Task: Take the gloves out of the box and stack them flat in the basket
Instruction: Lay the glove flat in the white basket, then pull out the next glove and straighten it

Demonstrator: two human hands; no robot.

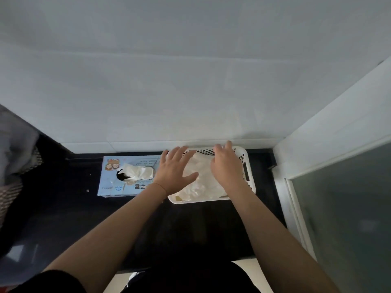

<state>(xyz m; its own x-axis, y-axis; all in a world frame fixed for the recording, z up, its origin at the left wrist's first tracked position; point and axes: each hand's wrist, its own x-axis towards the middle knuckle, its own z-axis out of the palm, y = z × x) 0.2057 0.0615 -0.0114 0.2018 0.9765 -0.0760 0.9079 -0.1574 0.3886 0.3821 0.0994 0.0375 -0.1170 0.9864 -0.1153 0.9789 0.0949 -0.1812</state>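
Observation:
A light blue glove box [112,185] lies on the dark counter, and a crumpled clear glove [137,172] sticks out of its oval opening. Right of it stands a white perforated basket [247,166] holding a flat pile of thin translucent gloves [201,180]. My left hand [173,170] lies spread with straight fingers over the basket's left side, on the pile. My right hand [227,163] rests palm down on the pile's right part, its fingertips reaching the far rim. Neither hand grips anything.
The dark counter [74,208] runs along a white wall [190,81]. A white frame with frosted glass [338,208] closes off the right side. Grey cloth and a mesh item [14,157] sit at the far left.

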